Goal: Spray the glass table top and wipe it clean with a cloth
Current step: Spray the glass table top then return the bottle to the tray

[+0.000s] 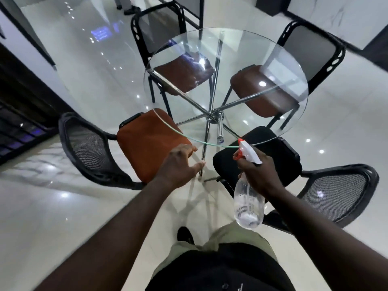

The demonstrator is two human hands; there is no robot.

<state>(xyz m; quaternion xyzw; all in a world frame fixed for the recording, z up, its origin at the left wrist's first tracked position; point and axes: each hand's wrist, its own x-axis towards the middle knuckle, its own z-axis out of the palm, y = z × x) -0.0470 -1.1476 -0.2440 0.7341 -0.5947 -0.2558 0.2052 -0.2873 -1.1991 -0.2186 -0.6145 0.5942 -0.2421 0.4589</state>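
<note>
A round glass table top (252, 51) on crossed chrome legs stands in front of me. My right hand (259, 173) grips the neck of a clear spray bottle (248, 204) with a white head and a red nozzle and trigger, which points at the table's near edge. My left hand (180, 164) is held out below that near edge with its fingers stretched forward and nothing in it. I see no cloth.
Several chairs ring the table: an orange-seated one (147, 143) at the near left, a black one (273, 148) at the near right, two brown-seated ones behind the glass. Glossy white floor (42, 217) lies all around. A dark railing is at the far left.
</note>
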